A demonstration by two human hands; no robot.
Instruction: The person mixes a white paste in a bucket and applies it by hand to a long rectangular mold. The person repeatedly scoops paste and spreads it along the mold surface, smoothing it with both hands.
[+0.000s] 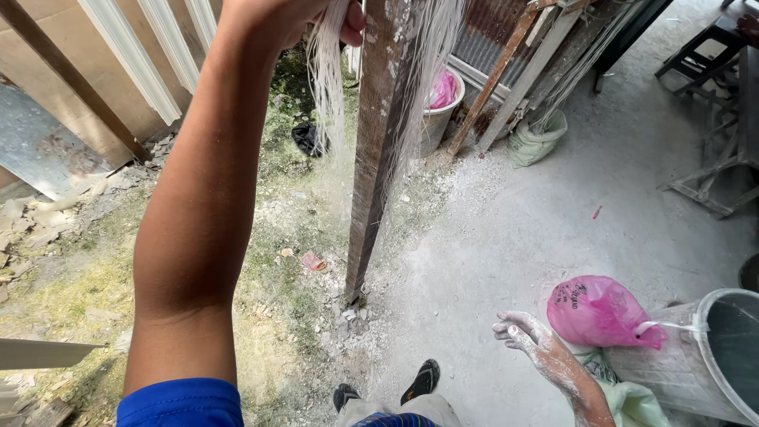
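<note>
Fingers [348, 24] pinch white fibres [330, 87] (right hand [518, 332] loose).

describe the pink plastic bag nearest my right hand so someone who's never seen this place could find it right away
Start at the big grey bucket at the lower right edge. The pink bag sits against its left side, just right of the powder-dusted right hand. Unlike the other pink bag stuffed in the far bucket by the wooden post, it rests outside, knotted, with dark print.
</note>
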